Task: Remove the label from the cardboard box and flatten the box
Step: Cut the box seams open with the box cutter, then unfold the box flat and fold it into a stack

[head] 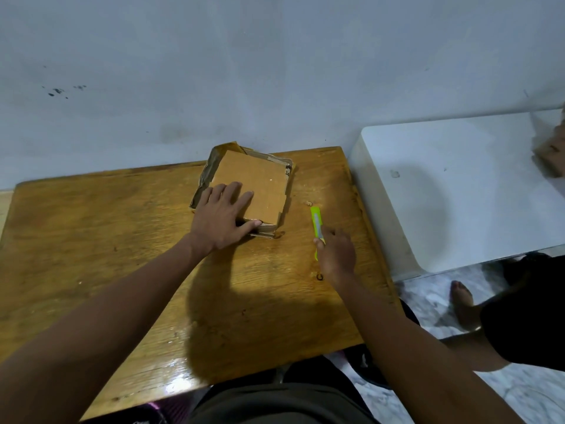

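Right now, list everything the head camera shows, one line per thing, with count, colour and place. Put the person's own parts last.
Flat brown cardboard box: one, brown with torn tape edges, far middle of the table, by the wall.
Lime-green utility knife: one, green with a grey slider, lying on the table right of the box.
Wooden table: one, glossy orange-brown, fills the lower left.
White rounded surface: one, white, right of the table.
Wall: pale grey-blue, with dark specks at upper left.
Marble-pattern floor: white-grey, lower right.
Another person's bare foot: one, on the floor at right.
Left hand: flat on the box's near left corner.
Right hand: on the knife's near end.
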